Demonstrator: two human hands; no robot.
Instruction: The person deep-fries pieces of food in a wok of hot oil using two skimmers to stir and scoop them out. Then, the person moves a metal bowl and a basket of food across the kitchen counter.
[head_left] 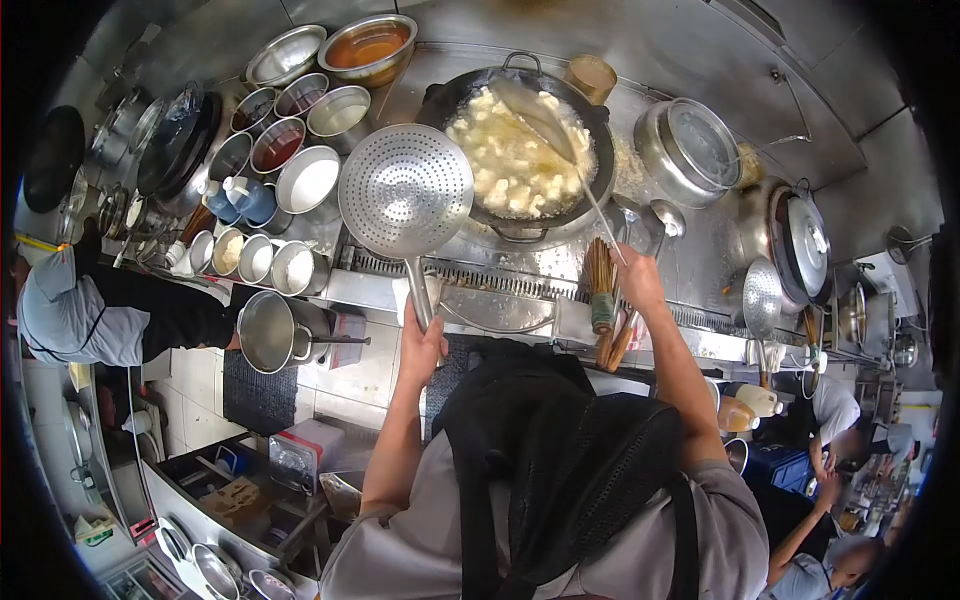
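Observation:
My left hand [424, 350] grips the wooden handle of a large round perforated skimmer [405, 190], held flat to the left of the wok and above the stove edge. My right hand [636, 277] is closed around the thin handle of a long-handled wok utensil [538, 122]. Its broad grey head is tilted in the wok, and I cannot make out its exact kind. The black two-handled wok [606, 165] contains bubbling oil with pale battered pieces [510, 190]. A bamboo brush [601, 290] stands just left of my right hand, near two ladles [667, 215].
Metal seasoning pots [310, 180] and steel bowls [367, 50] crowd the left counter. Stacked pots [690, 150] stand right of the wok, and another skimmer [761, 300] farther right. Co-workers [90, 300] are at the left and at the lower right [815, 560]. A tall pot [268, 330] is lower left.

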